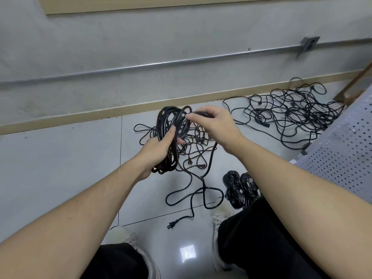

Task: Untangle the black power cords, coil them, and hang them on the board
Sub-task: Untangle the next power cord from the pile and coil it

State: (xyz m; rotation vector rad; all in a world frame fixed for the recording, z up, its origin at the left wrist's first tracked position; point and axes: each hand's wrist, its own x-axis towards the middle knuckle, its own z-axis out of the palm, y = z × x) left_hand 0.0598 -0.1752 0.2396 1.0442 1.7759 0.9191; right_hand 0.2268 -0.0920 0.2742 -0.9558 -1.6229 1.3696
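Two finished bundles (240, 189): on the floor, nearer me than the coil.
Coil (170, 137): left hand (159, 150) clamped round it, keeping loops gathered.
Right hand (215, 122): pinches the cord's running length at the coil's top, feeding another loop.
Tangle (291, 111): beyond-right of the coil, awaiting sorting.

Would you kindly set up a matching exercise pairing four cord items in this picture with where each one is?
Things:
1. coil being wound
2. two finished coils
3. big tangled pile
4. loose plug

Places:
A. on the floor near the left shoe
B. gripped in the left hand
C. by the wall, far right
D. on the floor beside the right knee

Pairs: 1-B, 2-D, 3-C, 4-A
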